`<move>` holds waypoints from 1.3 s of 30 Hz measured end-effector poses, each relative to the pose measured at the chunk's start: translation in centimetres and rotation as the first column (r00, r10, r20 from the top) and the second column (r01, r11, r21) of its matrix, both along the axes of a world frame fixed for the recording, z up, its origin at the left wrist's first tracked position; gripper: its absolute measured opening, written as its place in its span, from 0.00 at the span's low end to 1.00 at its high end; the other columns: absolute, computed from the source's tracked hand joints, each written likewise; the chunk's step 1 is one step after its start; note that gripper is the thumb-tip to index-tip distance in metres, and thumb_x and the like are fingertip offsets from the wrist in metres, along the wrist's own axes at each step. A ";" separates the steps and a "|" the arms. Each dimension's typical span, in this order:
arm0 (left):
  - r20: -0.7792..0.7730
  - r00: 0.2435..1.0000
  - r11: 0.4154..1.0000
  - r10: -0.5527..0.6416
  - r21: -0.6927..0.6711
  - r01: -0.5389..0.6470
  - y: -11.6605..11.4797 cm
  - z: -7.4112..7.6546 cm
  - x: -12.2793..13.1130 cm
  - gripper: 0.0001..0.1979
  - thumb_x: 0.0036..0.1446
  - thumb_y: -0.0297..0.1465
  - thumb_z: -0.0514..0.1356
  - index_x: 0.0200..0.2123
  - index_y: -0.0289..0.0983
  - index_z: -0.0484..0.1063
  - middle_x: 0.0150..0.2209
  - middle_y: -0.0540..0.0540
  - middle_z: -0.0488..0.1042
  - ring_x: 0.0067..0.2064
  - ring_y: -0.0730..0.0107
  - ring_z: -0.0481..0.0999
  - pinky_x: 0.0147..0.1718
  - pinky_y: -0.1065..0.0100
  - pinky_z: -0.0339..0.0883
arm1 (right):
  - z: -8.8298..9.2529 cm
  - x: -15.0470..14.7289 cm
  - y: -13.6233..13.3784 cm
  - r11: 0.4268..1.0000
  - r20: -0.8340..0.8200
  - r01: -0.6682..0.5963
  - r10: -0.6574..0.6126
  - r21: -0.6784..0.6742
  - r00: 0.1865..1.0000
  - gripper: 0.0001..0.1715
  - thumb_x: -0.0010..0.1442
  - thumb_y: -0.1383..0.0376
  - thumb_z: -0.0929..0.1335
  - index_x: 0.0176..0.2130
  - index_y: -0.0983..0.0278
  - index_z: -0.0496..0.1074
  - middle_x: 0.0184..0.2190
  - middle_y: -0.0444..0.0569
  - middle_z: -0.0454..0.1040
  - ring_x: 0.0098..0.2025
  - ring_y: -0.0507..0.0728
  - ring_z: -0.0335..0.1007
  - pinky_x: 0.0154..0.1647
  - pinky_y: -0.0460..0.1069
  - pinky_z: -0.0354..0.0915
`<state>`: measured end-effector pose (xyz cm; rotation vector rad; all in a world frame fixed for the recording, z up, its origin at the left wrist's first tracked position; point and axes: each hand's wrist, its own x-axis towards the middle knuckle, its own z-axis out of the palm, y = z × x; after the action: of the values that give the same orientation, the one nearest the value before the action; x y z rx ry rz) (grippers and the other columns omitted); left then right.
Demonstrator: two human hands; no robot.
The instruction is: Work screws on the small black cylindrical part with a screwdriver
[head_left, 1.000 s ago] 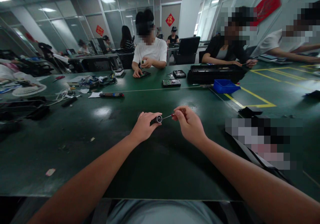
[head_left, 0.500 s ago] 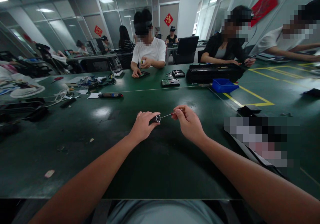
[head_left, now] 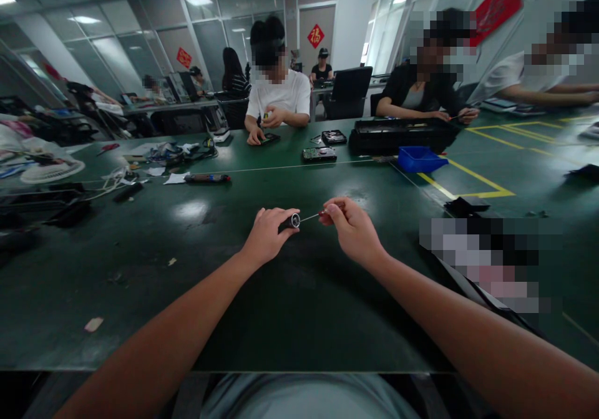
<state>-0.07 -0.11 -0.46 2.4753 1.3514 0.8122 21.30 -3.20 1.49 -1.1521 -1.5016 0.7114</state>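
Observation:
My left hand (head_left: 266,235) grips a small dark cylinder (head_left: 294,221) with a bright ring on its end, which faces right. In my right hand (head_left: 353,229) is a screwdriver (head_left: 309,217) with a thin metal shaft and a reddish handle, mostly hidden by the fingers. The shaft points left, and its tip is at or very close to the ringed end of the cylinder; whether they touch I cannot tell. Both hands are above the green table (head_left: 318,319).
Beyond my hands lie a pen-like tool (head_left: 208,178), a circuit-board part (head_left: 319,154), a blue tray (head_left: 421,159) and a long black casing (head_left: 402,136). Cables and parts clutter the left. A blurred flat item (head_left: 482,263) lies at right. People sit across the table.
The screwdriver and my right hand have shifted very slightly left, toward the cylinder. My left hand keeps its grip in nearly the same place.

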 end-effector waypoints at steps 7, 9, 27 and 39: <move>-0.027 0.999 0.999 -0.034 -0.030 0.033 -0.2 0.3 0.1 0.19 0.63 0.35 0.62 0.57 0.46 0.69 0.51 0.47 0.75 0.54 0.58 0.71 0.62 0.43 0.51 | 0.4 0.3 -0.4 0.999 0.047 0.044 -0.046 0.027 0.998 0.13 0.67 0.57 0.61 0.40 0.62 0.69 0.31 0.48 0.76 0.34 0.57 0.75 0.38 0.54 0.68; -0.029 0.999 0.999 -0.033 -0.036 0.032 -0.2 0.3 0.1 0.19 0.63 0.35 0.62 0.57 0.46 0.69 0.51 0.47 0.75 0.54 0.58 0.71 0.62 0.43 0.51 | 0.6 0.4 -0.4 0.998 0.052 0.051 -0.053 0.035 0.997 0.13 0.67 0.57 0.61 0.39 0.62 0.69 0.30 0.48 0.76 0.33 0.56 0.74 0.37 0.54 0.68; -0.027 0.999 0.999 -0.017 -0.050 0.016 -0.1 0.0 0.0 0.19 0.63 0.36 0.62 0.57 0.46 0.69 0.52 0.46 0.74 0.56 0.58 0.70 0.64 0.42 0.48 | 0.6 0.4 -0.5 0.993 0.083 0.085 -0.092 0.082 0.992 0.11 0.68 0.58 0.61 0.40 0.61 0.69 0.31 0.47 0.77 0.34 0.56 0.75 0.39 0.53 0.68; -0.020 1.000 0.997 -0.015 -0.081 0.014 0.0 0.0 -0.1 0.19 0.63 0.36 0.61 0.57 0.47 0.69 0.52 0.46 0.74 0.56 0.57 0.70 0.65 0.40 0.45 | 0.8 0.6 -0.7 0.985 0.190 0.101 -0.126 0.137 0.974 0.11 0.69 0.58 0.61 0.39 0.60 0.68 0.30 0.47 0.77 0.35 0.58 0.76 0.38 0.53 0.66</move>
<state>-0.19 -0.15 -0.48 2.4354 1.3439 0.7167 21.85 -3.89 2.30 -1.2288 -1.6068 0.4263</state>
